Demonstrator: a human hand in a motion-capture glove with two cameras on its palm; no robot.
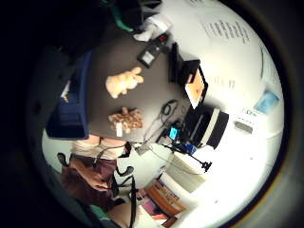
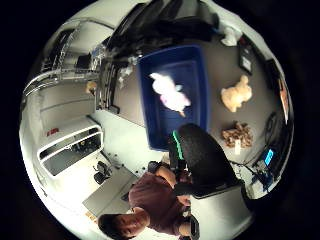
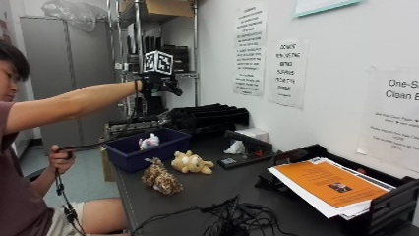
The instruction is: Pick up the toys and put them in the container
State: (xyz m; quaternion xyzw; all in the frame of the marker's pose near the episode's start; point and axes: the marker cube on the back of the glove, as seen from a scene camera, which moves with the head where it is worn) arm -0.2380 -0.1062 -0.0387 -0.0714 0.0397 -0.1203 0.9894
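Outside view: gloved right hand (image 3: 157, 83) held high above the blue container (image 3: 147, 149), arm stretched out, nothing in it. Fingers are too dark against the shelving to read, so can't tell whether they're spread or curled.

White-and-pink plush (image 3: 149, 141) sits inside the container, directly under the hand at its 6 o'clock, well apart from it. Tan plush (image 3: 191, 162) lies on the black table (image 3: 196, 196) just beside the container, at roughly 4 o'clock from it. Spotted brown plush (image 3: 161, 180) lies on the table near the front edge, at about 7 o'clock from the tan one, close by.

Thumb-side palm view only: looks straight down into the container and shows the white-and-pink plush lying on the bin floor, plus both table toys beside the bin.

Little-finger-side palm view: catches only one wall of the container, interior hidden; the tan and spotted plush show clear on the tabletop, and the spotted one has a white tag.

Bare left hand (image 3: 61, 158) holds a cable down beside the table.
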